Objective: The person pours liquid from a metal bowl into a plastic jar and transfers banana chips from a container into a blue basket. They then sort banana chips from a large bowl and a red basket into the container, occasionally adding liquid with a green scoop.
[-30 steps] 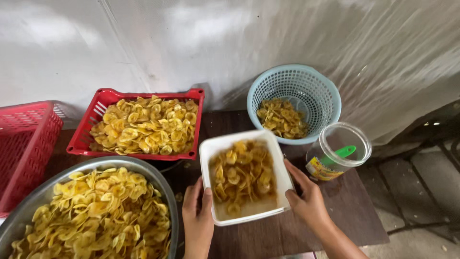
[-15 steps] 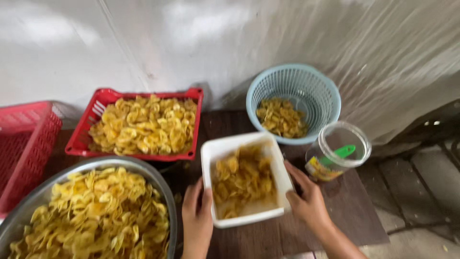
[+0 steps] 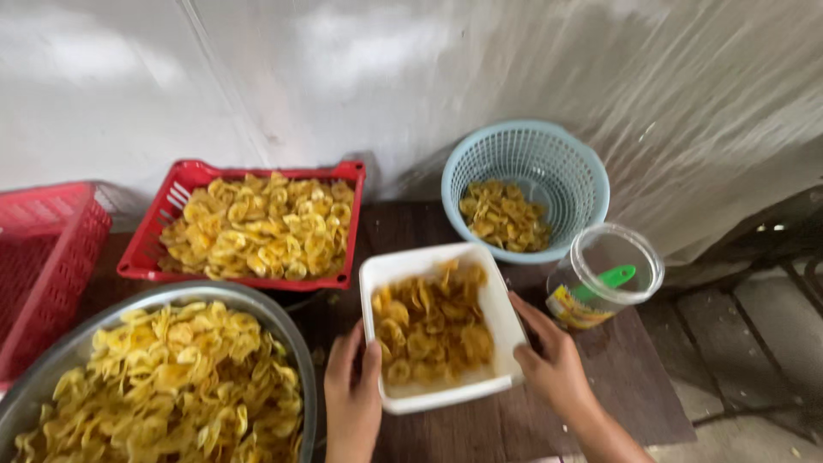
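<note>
Dark wooden table (image 3: 600, 403): both hands (image 3: 353, 399) (image 3: 553, 364) clasp rectangular white tub (image 3: 439, 324).

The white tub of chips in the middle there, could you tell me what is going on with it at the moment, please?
A person holds the white tub of yellow chips by its sides on the dark wooden table, left hand at its left edge, right hand at its right. Around it stand a metal basin heaped with chips, a red crate of chips, a blue basket with a few, and a clear jar holding a green scoop.
</note>
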